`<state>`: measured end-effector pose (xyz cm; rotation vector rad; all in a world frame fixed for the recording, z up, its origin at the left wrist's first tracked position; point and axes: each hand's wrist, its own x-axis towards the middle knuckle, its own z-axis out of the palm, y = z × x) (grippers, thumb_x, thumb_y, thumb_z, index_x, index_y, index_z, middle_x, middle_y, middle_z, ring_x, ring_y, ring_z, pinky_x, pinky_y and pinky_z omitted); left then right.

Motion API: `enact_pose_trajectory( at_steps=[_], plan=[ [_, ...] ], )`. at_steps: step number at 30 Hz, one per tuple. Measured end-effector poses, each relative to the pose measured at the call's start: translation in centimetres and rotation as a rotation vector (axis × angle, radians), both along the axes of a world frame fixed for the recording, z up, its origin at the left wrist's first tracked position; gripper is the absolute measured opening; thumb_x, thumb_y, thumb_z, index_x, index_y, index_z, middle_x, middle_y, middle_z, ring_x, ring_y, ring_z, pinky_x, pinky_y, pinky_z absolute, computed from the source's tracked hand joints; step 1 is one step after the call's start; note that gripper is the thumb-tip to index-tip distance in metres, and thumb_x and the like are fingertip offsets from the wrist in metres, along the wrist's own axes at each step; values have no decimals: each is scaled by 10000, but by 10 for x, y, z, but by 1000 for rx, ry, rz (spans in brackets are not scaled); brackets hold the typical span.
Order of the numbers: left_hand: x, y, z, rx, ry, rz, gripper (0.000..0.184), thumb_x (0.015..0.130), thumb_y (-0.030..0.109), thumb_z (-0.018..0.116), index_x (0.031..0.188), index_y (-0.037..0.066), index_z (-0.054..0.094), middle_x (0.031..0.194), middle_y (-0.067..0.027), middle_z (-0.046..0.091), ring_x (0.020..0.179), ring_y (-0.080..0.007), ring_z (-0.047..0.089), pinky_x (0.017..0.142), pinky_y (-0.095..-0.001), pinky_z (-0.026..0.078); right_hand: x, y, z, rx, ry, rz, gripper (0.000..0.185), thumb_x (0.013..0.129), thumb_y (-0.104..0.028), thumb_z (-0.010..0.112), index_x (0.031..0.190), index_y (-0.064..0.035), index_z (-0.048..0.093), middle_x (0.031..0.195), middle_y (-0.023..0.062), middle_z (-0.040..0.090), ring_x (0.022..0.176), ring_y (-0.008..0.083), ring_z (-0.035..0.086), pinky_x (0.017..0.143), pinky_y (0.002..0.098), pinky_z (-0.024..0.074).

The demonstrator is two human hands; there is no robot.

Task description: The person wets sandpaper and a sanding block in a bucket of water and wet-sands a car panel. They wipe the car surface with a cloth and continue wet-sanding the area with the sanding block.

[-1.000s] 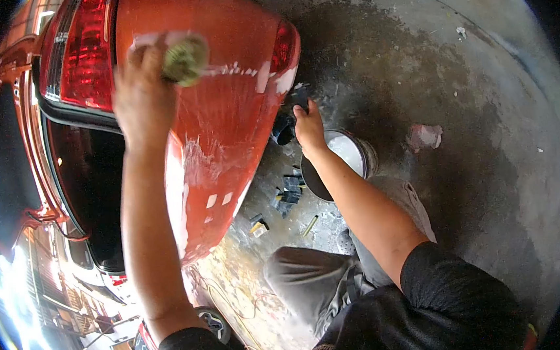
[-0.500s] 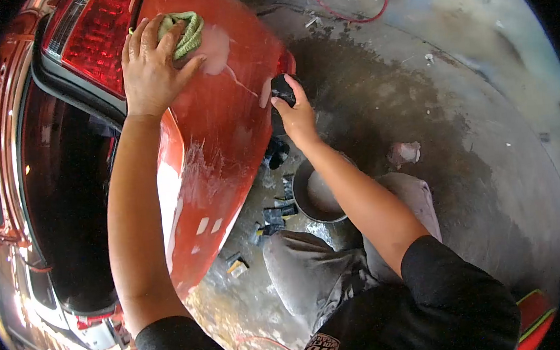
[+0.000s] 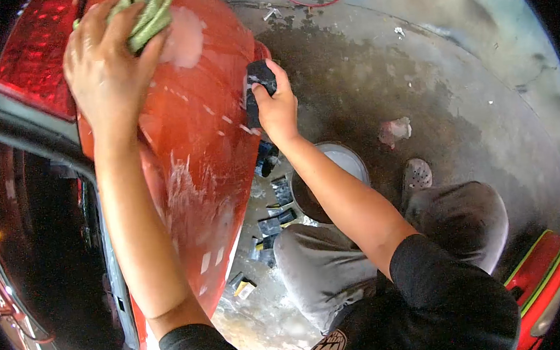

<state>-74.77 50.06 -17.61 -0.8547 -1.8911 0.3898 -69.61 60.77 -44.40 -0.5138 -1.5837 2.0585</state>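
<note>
My left hand (image 3: 110,63) is wrapped round a folded green cloth (image 3: 149,17) on the orange car body (image 3: 184,123), beside the red tail light (image 3: 37,59). A pale patch (image 3: 185,38) shows on the paint just right of the cloth. My right hand (image 3: 278,106) grips a black block (image 3: 261,76) between thumb and fingers at the car's right edge, near pale marks on the paint. White scuffs and small pale squares lie lower on the panel.
A round bucket (image 3: 338,160) stands on the wet floor below my right forearm. Several dark pads (image 3: 277,222) lie beside the car. A pinkish scrap (image 3: 395,131), a red hose (image 3: 312,4) and a red object with green stripes (image 3: 544,272) are to the right.
The cloth in my left hand has moved up and left in view. My right hand has risen to the car's edge with the black block. One knee has swung to the right.
</note>
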Motion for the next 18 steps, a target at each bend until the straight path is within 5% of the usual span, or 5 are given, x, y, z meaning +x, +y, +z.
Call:
enact_pose_trajectory(
  at_steps=[3,4,8,11,18],
  plan=[
    [-6,-2,5,1,-56,-99,455,754,360,872,1168,204,766,1267,-61,700,1167,-317,651,1019,-457,501,-33,16,-7,156,85,-102,517,947,-124,689,1441,-87,540,1120,192,735,965,231,719,874,366,553],
    [-5,0,7,-21,-64,-112,459,750,346,877,1168,194,765,1259,-61,705,1161,-312,655,1019,-453,501,-39,30,6,31,-23,-4,517,929,-127,679,1428,-112,544,1130,269,718,992,424,725,865,471,557],
    [-7,3,11,-62,-72,-21,500,738,315,884,1197,175,739,1275,-77,692,1185,-327,636,1035,-471,485,-11,14,13,-65,-36,5,513,946,-148,679,1442,-138,545,1223,261,687,1002,440,718,868,469,560],
    [-5,8,11,-114,-66,68,535,735,332,890,1215,170,720,1302,-97,669,1198,-353,620,1043,-485,478,48,-40,-8,38,131,-110,564,946,-14,648,1482,-113,505,1371,233,631,1269,403,615,1044,455,495],
    [-9,9,26,-205,-159,129,551,741,346,893,1223,156,707,1313,-109,650,1220,-343,605,1055,-482,473,-41,22,8,-26,-48,-67,455,946,-103,659,1392,-119,566,1194,235,698,1068,439,681,893,505,542]
  ],
)
